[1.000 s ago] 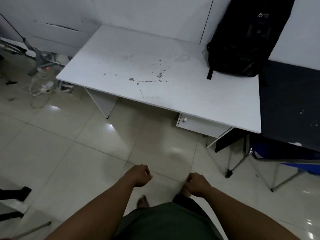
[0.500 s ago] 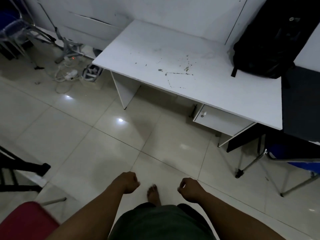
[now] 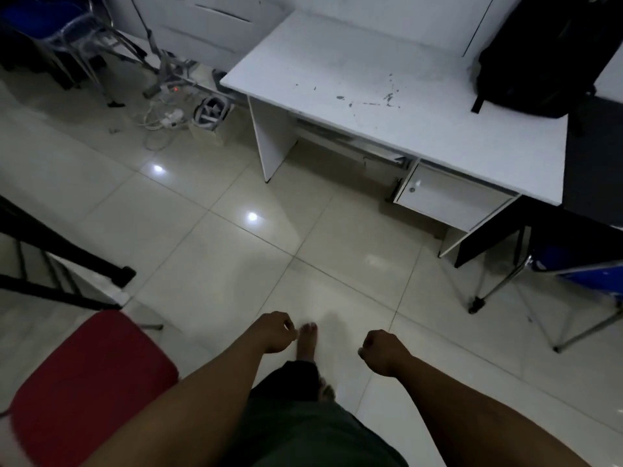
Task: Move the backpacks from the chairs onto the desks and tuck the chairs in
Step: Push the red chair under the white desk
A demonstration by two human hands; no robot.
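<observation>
A red chair seat [image 3: 84, 392] sits at lower left. Both the left hand [image 3: 274, 333] and right hand [image 3: 382, 352] curl their fingers together, empty. The black backpack [image 3: 536, 55] stands upright on the white desk [image 3: 387, 96], far right; no writing is legible.

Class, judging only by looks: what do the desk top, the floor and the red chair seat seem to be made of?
Desk: likely white laminated board; flat matte top with dark scuffs, slab legs.
Floor: glazed tile, probably ceramic; grout lines and lamp glints.
Red seat: seemingly padded fabric or vinyl; rounded soft edge, too blurred to tell which.
</observation>
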